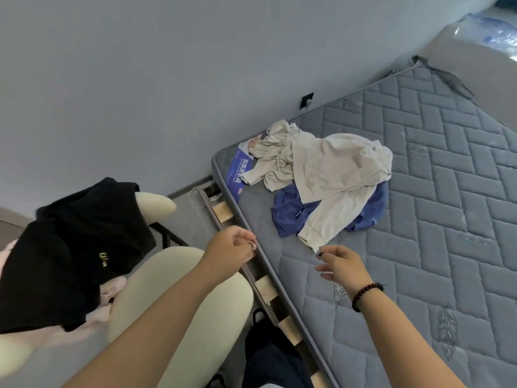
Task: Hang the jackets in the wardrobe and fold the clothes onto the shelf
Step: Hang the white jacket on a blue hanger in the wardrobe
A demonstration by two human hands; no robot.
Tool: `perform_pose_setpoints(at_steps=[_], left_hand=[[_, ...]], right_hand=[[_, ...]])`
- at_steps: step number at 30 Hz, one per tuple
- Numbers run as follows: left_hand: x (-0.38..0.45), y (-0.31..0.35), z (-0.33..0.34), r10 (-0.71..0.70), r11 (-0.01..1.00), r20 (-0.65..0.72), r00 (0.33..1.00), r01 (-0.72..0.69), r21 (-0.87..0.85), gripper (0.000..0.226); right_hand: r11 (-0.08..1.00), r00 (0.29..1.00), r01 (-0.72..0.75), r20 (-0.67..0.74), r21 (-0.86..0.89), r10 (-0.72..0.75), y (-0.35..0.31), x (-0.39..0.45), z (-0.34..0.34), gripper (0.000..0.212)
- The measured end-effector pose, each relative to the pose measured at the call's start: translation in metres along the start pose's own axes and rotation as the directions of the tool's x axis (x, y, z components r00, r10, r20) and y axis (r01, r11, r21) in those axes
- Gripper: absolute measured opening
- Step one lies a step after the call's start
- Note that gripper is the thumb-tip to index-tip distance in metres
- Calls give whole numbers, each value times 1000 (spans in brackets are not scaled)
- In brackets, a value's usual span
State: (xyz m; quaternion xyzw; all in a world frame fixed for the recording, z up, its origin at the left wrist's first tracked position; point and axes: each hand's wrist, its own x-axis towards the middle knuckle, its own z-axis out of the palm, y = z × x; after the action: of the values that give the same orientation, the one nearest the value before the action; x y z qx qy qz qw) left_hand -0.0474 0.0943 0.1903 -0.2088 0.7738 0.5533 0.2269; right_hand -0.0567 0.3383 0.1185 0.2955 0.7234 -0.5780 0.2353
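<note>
A heap of clothes lies on the grey quilted mattress (436,219): a cream hooded jacket (335,169) on top, a crumpled beige garment (274,155) to its left, a blue garment (288,217) underneath. A black garment (75,242) with small gold lettering is draped over a cream chair (179,292) at the left. My left hand (229,250) hovers over the mattress edge, fingers loosely curled, holding nothing. My right hand (338,264), with a bead bracelet on the wrist, is spread just below the cream jacket's sleeve cuff, not touching it.
The bed frame's wooden slats (265,287) show between the chair and the mattress. A blue printed label (237,169) sits at the mattress corner. A wall socket (307,100) is on the grey wall. A pink item (98,312) lies under the black garment.
</note>
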Motion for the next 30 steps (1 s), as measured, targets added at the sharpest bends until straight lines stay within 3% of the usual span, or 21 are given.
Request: perform_pose_setpoints(at_steps=[6,9,13,17,21,25,30], left_hand=[[82,-4,33,-177,984,-21,984,177,3,12],[114,-8,47,-231,973,-17,973,231,-14,12],[150,-19,60,-270,963,-7,963,270,16,16],[174,-29,67,-291,955,-35,956,293,41,17],[184,-38,79,-331,941,-48,942,334,59,18],[184,-37,95,-347,934,-29,937,349,82,18],[184,-27,107,-327,941,0,945,326,86,17]], right_hand=[[953,954,-298,-14,59,299,8,126,0,30],[925,920,-369,-104,92,377,21,176,-3,37],[857,855,-423,-185,293,485,31,226,-7,40],[679,828,-393,-83,621,555,42,260,-9,58],[425,838,-317,40,848,544,52,285,-12,67],[498,834,-425,112,756,541,47,295,-14,36],[569,808,-463,58,680,587,46,306,-28,45]])
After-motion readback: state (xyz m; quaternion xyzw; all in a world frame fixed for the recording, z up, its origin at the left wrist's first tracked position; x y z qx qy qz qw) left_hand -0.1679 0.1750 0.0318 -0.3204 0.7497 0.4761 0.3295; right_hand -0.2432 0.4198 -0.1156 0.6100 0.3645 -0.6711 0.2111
